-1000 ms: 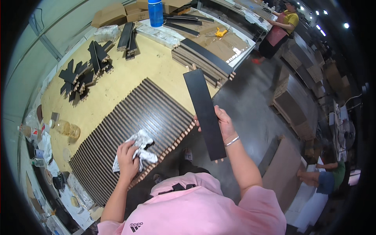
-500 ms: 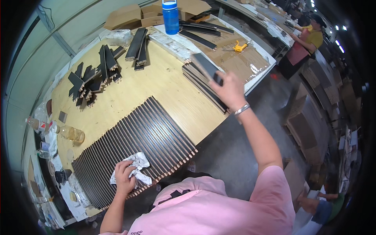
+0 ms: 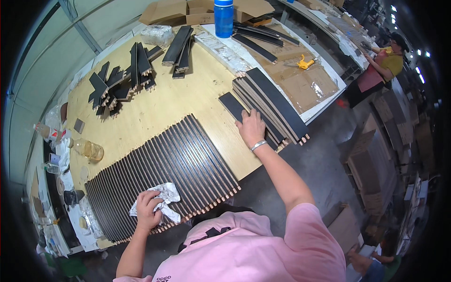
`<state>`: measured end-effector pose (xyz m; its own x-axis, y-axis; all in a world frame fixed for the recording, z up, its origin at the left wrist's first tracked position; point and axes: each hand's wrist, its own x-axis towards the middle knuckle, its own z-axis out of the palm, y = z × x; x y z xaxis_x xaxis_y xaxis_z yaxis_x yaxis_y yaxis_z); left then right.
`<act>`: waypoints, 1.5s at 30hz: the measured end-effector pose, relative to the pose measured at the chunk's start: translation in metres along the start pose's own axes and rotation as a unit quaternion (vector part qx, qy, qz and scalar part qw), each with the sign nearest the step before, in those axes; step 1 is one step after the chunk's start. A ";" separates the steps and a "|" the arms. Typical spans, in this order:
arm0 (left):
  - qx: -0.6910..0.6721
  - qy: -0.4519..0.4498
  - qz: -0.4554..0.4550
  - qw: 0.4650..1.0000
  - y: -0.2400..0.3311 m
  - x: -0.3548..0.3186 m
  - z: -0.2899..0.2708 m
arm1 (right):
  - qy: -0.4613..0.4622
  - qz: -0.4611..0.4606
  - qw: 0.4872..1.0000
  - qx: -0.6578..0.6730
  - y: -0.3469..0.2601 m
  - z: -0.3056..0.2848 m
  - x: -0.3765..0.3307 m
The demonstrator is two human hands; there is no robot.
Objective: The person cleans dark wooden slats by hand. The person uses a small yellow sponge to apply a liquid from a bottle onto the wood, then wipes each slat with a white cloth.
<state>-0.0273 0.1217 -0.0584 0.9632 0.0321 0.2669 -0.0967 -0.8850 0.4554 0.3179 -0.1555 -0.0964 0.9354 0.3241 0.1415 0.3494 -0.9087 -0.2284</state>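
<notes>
My left hand (image 3: pixel 148 208) grips a crumpled white rag (image 3: pixel 162 202) and rests on a row of several black panels (image 3: pixel 174 164) laid side by side on the wooden table (image 3: pixel 159 105). My right hand (image 3: pixel 251 127) lies palm down, fingers spread, on a black panel (image 3: pixel 233 106) at the left edge of a stack of black panels (image 3: pixel 275 103) near the table's right edge. A silver bracelet sits on that wrist.
More black panels lie in loose piles at the far left (image 3: pixel 120 82) and far middle (image 3: pixel 179 44). A blue bottle (image 3: pixel 223 16), cardboard boxes (image 3: pixel 188 9) and a yellow tool (image 3: pixel 304 62) stand at the back. Jars (image 3: pixel 89 149) sit left. Another person (image 3: pixel 381 66) works at right.
My right hand carried a black panel up from beside me and laid it down by the stack at the table's right edge. My left hand stayed on the rag.
</notes>
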 end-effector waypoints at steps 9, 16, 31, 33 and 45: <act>0.007 -0.006 -0.004 1.000 0.002 0.001 -0.001 | -0.205 -0.030 0.932 0.296 -0.054 -0.035 -0.061; 0.005 0.001 0.010 1.000 0.002 0.003 -0.002 | -0.263 0.005 0.825 0.501 -0.029 0.005 -0.075; -0.180 0.079 -0.031 0.980 -0.004 -0.011 -0.008 | -0.207 0.062 0.498 0.840 -0.049 -0.104 -0.127; -0.234 0.115 -0.015 0.965 0.011 0.016 -0.028 | -0.212 0.073 0.452 0.864 -0.076 -0.100 -0.140; -0.271 -0.074 0.294 0.914 0.089 0.024 -0.033 | -0.223 0.071 0.447 0.863 -0.162 -0.087 -0.160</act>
<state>-0.0210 0.0592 0.0160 0.7249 -0.4733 0.5005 -0.6789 -0.3679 0.6354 0.1069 -0.0827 0.0023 0.7385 0.6651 -0.1106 -0.5538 0.5048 -0.6621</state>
